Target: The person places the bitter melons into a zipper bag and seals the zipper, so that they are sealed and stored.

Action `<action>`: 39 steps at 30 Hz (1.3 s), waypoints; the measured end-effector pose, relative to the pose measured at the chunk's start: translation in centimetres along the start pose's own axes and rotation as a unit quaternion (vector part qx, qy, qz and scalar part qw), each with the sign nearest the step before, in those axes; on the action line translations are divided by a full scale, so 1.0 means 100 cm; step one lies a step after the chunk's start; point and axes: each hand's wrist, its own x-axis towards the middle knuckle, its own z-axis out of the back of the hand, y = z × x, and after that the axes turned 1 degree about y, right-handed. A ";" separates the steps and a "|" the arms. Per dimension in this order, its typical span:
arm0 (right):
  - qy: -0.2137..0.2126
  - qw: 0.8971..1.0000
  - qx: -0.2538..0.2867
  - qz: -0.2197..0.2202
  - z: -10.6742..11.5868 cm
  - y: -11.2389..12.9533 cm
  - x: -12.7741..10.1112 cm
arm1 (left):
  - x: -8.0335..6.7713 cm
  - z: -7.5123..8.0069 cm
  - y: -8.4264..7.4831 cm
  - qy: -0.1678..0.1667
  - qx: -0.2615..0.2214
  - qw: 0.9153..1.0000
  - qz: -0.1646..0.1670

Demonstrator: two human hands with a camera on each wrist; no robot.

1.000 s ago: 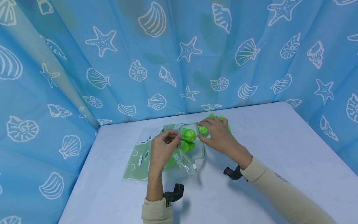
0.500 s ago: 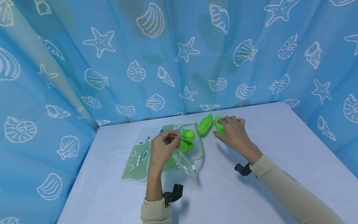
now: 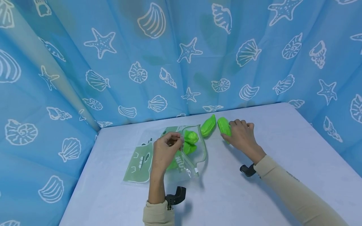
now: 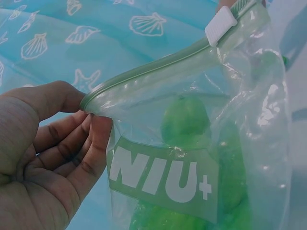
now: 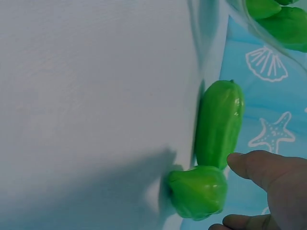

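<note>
Your left hand (image 3: 165, 150) pinches the near rim of the zip-lock bag (image 3: 158, 153), thumb against fingertips, holding its mouth open toward the right; green toy peppers already lie inside. Just right of that mouth, a long green pepper (image 3: 208, 126) lies loose on the tabletop (image 3: 282, 150), its long axis slanting away from you. Right of it lies a second green pepper (image 3: 224, 126), almost parallel, and your right hand (image 3: 241, 136) curls its fingers and thumb round its near end. The right hand is much the nearer to both loose peppers; the bag's mouth lies to its left, beyond the first pepper.
</note>
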 end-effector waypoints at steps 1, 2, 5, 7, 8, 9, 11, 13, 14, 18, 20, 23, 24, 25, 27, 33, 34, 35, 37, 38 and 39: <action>0.003 1.000 -0.001 -0.003 -0.001 -0.001 0.000 | 0.000 0.000 0.000 0.000 -0.001 1.000 0.000; 0.007 1.000 -0.002 -0.007 -0.001 -0.001 0.000 | 0.000 0.000 0.000 0.000 0.000 1.000 -0.001; 0.017 1.000 -0.004 -0.016 -0.003 -0.003 -0.001 | 0.000 0.000 0.001 0.000 -0.002 1.000 0.000; 0.022 1.000 -0.002 -0.019 -0.004 -0.004 -0.002 | 0.000 0.001 0.001 0.000 -0.001 1.000 0.001; 0.024 1.000 0.001 -0.019 -0.005 -0.005 -0.002 | 0.000 0.001 0.001 0.000 0.000 1.000 0.001; 0.024 0.999 0.004 -0.020 -0.006 -0.005 -0.002 | 0.000 0.001 0.002 0.000 0.001 1.000 0.002; 0.021 1.000 0.010 -0.020 -0.008 -0.007 -0.002 | 0.000 0.001 0.002 -0.001 0.002 1.000 0.003; 0.017 0.999 0.017 -0.021 -0.010 -0.009 -0.003 | 0.000 0.000 0.002 -0.001 0.003 1.000 0.004; 0.015 0.999 0.020 -0.021 -0.010 -0.009 -0.004 | 0.000 0.000 0.002 -0.001 0.002 1.000 0.004; 0.010 0.999 0.027 -0.025 -0.011 -0.012 -0.006 | -0.001 0.000 0.002 0.000 0.000 1.000 0.007; 0.010 0.999 0.030 -0.025 -0.011 -0.013 -0.007 | -0.001 0.000 0.002 0.001 0.001 1.000 0.007; 0.010 0.999 0.032 -0.026 -0.009 -0.015 -0.007 | -0.001 0.001 0.000 0.000 0.003 1.000 0.003; 0.009 0.999 0.032 -0.027 -0.009 -0.015 -0.007 | -0.001 0.001 0.000 -0.001 0.003 1.000 0.001; 0.009 0.999 0.033 -0.027 -0.009 -0.015 -0.008 | -0.001 0.001 0.000 -0.001 0.003 1.000 0.000; 0.009 0.999 0.034 -0.030 -0.010 -0.016 -0.008 | -0.001 0.001 0.000 -0.001 0.002 1.000 -0.001; 0.007 0.999 0.039 -0.036 -0.008 -0.020 -0.009 | -0.001 0.001 0.001 0.000 0.005 1.000 0.004; 0.006 0.998 0.041 -0.037 -0.008 -0.020 -0.009 | -0.001 0.001 0.001 0.000 0.005 1.000 0.005; 0.004 0.998 0.043 -0.036 -0.008 -0.022 -0.009 | -0.001 0.001 0.001 0.000 0.005 1.000 0.006; -0.001 0.998 0.046 -0.032 -0.006 -0.024 -0.010 | -0.001 0.001 0.001 0.000 0.005 1.000 0.005; -0.004 0.998 0.048 -0.032 -0.006 -0.025 -0.010 | -0.001 0.001 0.001 0.000 0.006 1.000 0.004; -0.008 0.998 0.051 -0.031 -0.005 -0.026 -0.011 | 0.000 0.001 0.001 0.000 0.006 1.000 0.003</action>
